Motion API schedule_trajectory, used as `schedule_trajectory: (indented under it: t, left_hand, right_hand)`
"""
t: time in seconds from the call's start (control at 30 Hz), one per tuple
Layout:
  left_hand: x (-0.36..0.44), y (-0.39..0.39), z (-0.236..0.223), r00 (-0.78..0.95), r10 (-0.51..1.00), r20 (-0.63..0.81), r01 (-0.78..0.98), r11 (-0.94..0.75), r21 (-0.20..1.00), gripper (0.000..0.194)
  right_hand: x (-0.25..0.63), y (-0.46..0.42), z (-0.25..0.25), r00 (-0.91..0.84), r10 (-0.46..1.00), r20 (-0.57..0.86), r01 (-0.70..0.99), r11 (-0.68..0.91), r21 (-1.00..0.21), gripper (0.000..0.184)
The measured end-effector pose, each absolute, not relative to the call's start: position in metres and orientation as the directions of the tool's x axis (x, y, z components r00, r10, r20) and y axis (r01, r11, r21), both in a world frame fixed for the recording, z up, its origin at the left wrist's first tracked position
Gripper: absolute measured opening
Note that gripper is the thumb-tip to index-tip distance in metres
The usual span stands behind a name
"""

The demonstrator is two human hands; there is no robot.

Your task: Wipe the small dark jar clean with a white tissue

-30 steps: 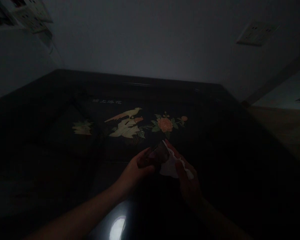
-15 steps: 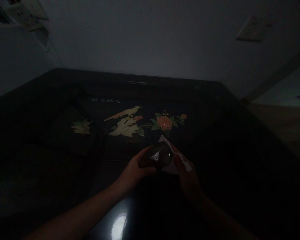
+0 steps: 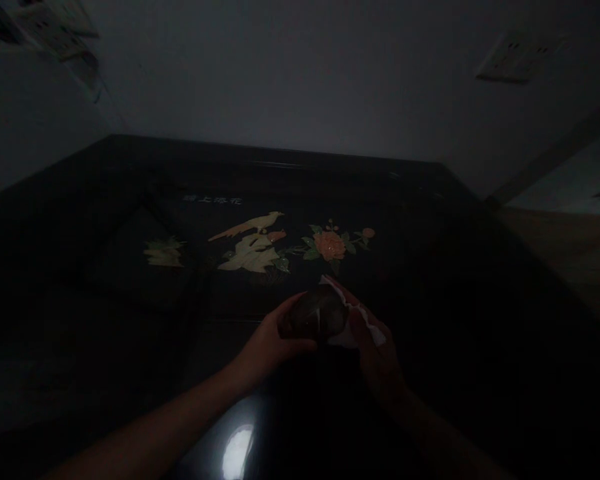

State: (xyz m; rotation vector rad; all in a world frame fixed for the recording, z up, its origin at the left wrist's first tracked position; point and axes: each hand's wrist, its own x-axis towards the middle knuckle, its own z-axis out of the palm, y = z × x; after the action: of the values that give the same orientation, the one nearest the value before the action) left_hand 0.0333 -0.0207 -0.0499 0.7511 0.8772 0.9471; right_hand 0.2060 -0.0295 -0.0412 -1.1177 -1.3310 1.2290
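My left hand (image 3: 275,337) is closed round a dark, glossy, rounded object (image 3: 313,315), fingers behind it and thumb along its near side. It is too dark to tell its kind. In my right hand (image 3: 375,350) is a crumpled white tissue (image 3: 347,335), pressed against the right side of the object. The thumb lies over the tissue, while the other fingers are mostly hidden behind it. Both hands are above a shiny black table (image 3: 260,300), just on the near side of its inlaid bird (image 3: 255,227) and orange flower (image 3: 329,245).
A pale wall (image 3: 280,73) rises behind the table's far edge. It carries a socket plate (image 3: 515,59) at the right and a power strip (image 3: 50,33) at the upper left. Pale characters (image 3: 213,199) mark the tabletop, and a bright reflection (image 3: 237,453) shines near the front.
The dark object has turned slightly in my left hand, and its bright triangular glint has shrunk to a thin streak. Both hands have shifted very slightly right, keeping their hold.
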Motion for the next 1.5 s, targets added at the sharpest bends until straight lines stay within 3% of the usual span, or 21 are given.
schedule_trajectory:
  t: [0.13,0.27,0.47,0.63,0.73,0.83,0.93,1.03,1.1,1.37,1.5]
  left_hand:
    - [0.033,-0.02,-0.051,0.323,0.899,-0.294,-0.35,0.402,0.846,0.077]
    - [0.034,-0.02,-0.049,0.306,0.906,-0.291,-0.358,0.393,0.847,0.076]
    - [0.036,-0.02,-0.049,0.265,0.92,-0.29,-0.395,0.378,0.838,0.07]
    - [0.037,-0.022,-0.053,0.205,0.916,-0.344,-0.381,0.399,0.834,0.073]
    - [0.037,-0.023,-0.054,0.192,0.912,-0.363,-0.374,0.41,0.832,0.074]
    - [0.037,-0.022,-0.052,0.208,0.923,-0.325,-0.378,0.382,0.843,0.07]
    - [0.037,-0.021,-0.046,0.254,0.922,-0.293,-0.373,0.373,0.85,0.071]
    - [0.038,-0.021,-0.042,0.274,0.911,-0.309,-0.356,0.394,0.847,0.077]
    - [0.038,-0.021,-0.04,0.274,0.907,-0.319,-0.353,0.404,0.844,0.078]
    - [0.037,-0.021,-0.036,0.252,0.914,-0.317,-0.305,0.386,0.871,0.077]
    - [0.038,-0.02,-0.036,0.208,0.925,-0.319,-0.289,0.37,0.883,0.079]
  right_hand:
    - [0.205,-0.028,-0.04,-0.101,0.992,0.077,0.03,0.081,-0.996,0.041]
    - [0.208,-0.03,-0.043,-0.167,0.952,0.258,0.186,0.287,-0.94,0.041]
    - [0.213,-0.03,-0.043,-0.361,0.756,0.546,0.403,0.655,-0.639,0.059]
    - [0.21,-0.031,-0.043,-0.521,0.607,0.6,0.434,0.794,-0.426,0.066]
    - [0.209,-0.032,-0.043,-0.562,0.582,0.588,0.425,0.813,-0.398,0.064]
    - [0.21,-0.032,-0.043,-0.515,0.631,0.58,0.414,0.775,-0.477,0.061]
    - [0.211,-0.031,-0.043,-0.348,0.78,0.521,0.401,0.626,-0.669,0.053]
    - [0.209,-0.03,-0.041,-0.185,0.929,0.321,0.302,0.365,-0.881,0.043]
    - [0.208,-0.029,-0.037,-0.136,0.972,0.191,0.209,0.217,-0.954,0.042]
    - [0.208,-0.017,-0.038,0.061,0.985,-0.163,-0.053,-0.16,-0.986,0.048]
    - [0.21,-0.015,-0.04,0.18,0.971,-0.156,-0.051,-0.149,-0.988,0.049]
